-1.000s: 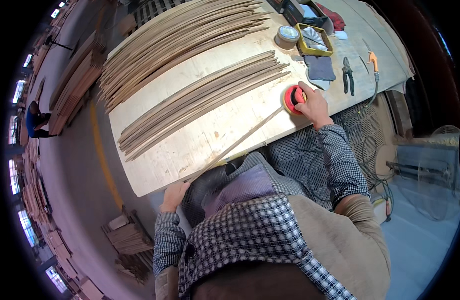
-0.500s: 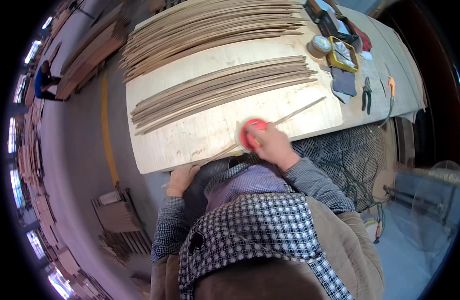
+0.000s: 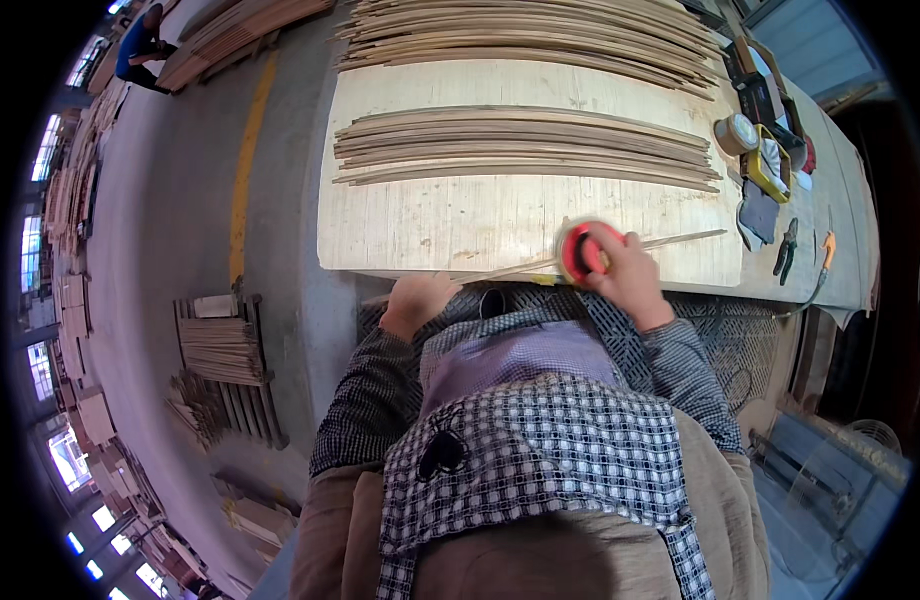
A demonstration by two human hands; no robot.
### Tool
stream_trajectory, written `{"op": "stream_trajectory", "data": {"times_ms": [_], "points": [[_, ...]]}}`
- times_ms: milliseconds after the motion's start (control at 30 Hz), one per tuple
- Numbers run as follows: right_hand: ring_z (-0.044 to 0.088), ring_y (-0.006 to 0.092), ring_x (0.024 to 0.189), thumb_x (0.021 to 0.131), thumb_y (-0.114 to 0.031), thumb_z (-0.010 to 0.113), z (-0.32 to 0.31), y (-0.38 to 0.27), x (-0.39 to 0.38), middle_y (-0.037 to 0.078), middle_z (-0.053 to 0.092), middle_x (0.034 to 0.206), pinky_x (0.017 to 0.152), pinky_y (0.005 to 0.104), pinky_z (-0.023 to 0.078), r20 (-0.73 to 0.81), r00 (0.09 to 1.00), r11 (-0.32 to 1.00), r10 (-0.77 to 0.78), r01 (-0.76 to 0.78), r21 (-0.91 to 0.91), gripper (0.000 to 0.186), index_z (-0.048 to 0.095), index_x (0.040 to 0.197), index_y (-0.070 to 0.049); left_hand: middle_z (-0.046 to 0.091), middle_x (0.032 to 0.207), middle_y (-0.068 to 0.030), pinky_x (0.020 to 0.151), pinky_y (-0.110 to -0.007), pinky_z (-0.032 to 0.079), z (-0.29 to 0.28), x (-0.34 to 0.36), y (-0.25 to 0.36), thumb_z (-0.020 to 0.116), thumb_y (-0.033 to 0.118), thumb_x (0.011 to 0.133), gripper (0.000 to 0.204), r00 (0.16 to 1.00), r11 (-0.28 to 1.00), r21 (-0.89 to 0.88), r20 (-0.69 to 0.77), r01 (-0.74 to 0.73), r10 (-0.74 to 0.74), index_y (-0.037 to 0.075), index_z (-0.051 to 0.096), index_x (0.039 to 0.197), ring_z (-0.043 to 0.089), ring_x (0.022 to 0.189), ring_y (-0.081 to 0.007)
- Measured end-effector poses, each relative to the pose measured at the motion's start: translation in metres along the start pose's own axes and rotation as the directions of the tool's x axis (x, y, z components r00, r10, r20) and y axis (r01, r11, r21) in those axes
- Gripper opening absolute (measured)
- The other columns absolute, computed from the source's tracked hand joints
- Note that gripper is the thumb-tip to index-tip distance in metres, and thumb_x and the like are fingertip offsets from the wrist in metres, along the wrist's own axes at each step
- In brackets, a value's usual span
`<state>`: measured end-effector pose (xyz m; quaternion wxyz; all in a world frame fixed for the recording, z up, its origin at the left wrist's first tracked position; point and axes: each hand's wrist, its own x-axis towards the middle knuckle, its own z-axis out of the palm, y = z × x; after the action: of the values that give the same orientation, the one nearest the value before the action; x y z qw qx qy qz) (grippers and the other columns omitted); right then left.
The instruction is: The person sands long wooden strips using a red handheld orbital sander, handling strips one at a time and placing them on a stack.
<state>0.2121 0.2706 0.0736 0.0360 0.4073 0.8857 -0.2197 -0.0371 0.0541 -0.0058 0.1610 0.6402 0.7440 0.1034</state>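
My right hand (image 3: 628,280) is closed round a round red hand tool (image 3: 577,252) with a pale rim, its underside hidden. The tool is on a thin wooden strip (image 3: 685,239), which lies along the near edge of the pale wooden tabletop (image 3: 420,235). At the strip's left end, just off the table edge, my left hand (image 3: 420,302) is closed on it, fingers partly hidden. Beyond the hands lies a bundle of similar strips (image 3: 530,150). A larger bundle of strips (image 3: 530,40) is spread farther back.
A round tub (image 3: 736,134), a yellow box (image 3: 768,178), a dark folded piece (image 3: 757,212), pliers (image 3: 786,250) and an orange-handled tool (image 3: 828,250) are on the right. A rack of strips (image 3: 220,347) stands on the floor at left. Far left, a person (image 3: 143,48) bends beside stacked boards.
My view has turned, so the table looks more level and both hands appear farther right. The red tool has moved slightly along the strip toward its right end. My left hand keeps its hold.
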Motion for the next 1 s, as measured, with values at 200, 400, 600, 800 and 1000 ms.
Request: {"op": "stream_trajectory", "data": {"times_ms": [200,400,600,800,1000], "points": [[0.060,0.0366,0.086,0.071,-0.018,0.066,0.018,-0.077,-0.009,0.018,0.056,0.108,0.069,0.0430,0.052,0.111,0.953,0.959,-0.281,0.275,0.064,0.050,0.051,0.118,-0.024,0.064,0.076,-0.0147,0.065,-0.043,0.049,0.013,0.001,-0.016,0.053,0.033,0.085,0.031,1.000,0.999,-0.035,0.016,0.011,-0.010,0.003,0.063,0.081,0.063,0.073,-0.0316],[0.060,0.0361,0.071,0.065,-0.021,0.073,-0.012,-0.072,-0.008,0.018,0.051,0.090,0.064,0.0430,0.051,0.099,0.986,0.991,-0.131,0.132,-0.011,0.071,0.044,0.129,-0.030,0.065,0.075,-0.0133,0.066,-0.041,0.051,0.007,0.006,-0.009,0.056,0.036,0.083,0.035,0.994,0.999,0.000,0.098,0.043,-0.043,0.003,0.066,0.078,0.064,0.073,-0.0300],[0.060,0.0383,0.074,0.073,-0.022,0.066,0.027,-0.105,-0.014,0.023,0.053,0.092,0.062,0.0429,0.051,0.043,0.943,0.944,-0.331,0.331,0.004,0.055,0.047,0.124,-0.029,0.066,0.077,-0.0126,0.066,-0.041,0.052,0.005,0.012,-0.006,0.055,0.036,0.083,0.033,0.991,0.999,0.044,0.129,-0.029,0.024,0.005,0.067,0.081,0.065,0.074,-0.0299],[0.060,0.0396,0.077,0.072,-0.022,0.067,0.023,-0.083,-0.017,0.023,0.053,0.091,0.063,0.0432,0.051,-0.020,0.976,0.976,-0.217,0.216,-0.034,0.051,0.050,0.120,-0.026,0.065,0.080,-0.0155,0.067,-0.043,0.050,-0.009,0.012,-0.002,0.053,0.036,0.086,0.037,0.978,0.998,0.043,0.207,-0.034,0.024,0.002,0.066,0.080,0.063,0.077,-0.0324],[0.059,0.0418,0.087,0.065,-0.023,0.073,-0.014,-0.021,-0.018,0.022,0.052,0.102,0.076,0.0458,0.051,-0.093,0.962,0.966,0.257,-0.256,0.030,0.072,0.043,0.131,-0.029,0.064,0.081,-0.0094,0.065,-0.040,0.051,0.001,0.006,-0.003,0.056,0.033,0.085,0.027,0.986,0.996,0.077,0.160,-0.052,0.039,0.009,0.066,0.081,0.064,0.078,-0.0274]]}}
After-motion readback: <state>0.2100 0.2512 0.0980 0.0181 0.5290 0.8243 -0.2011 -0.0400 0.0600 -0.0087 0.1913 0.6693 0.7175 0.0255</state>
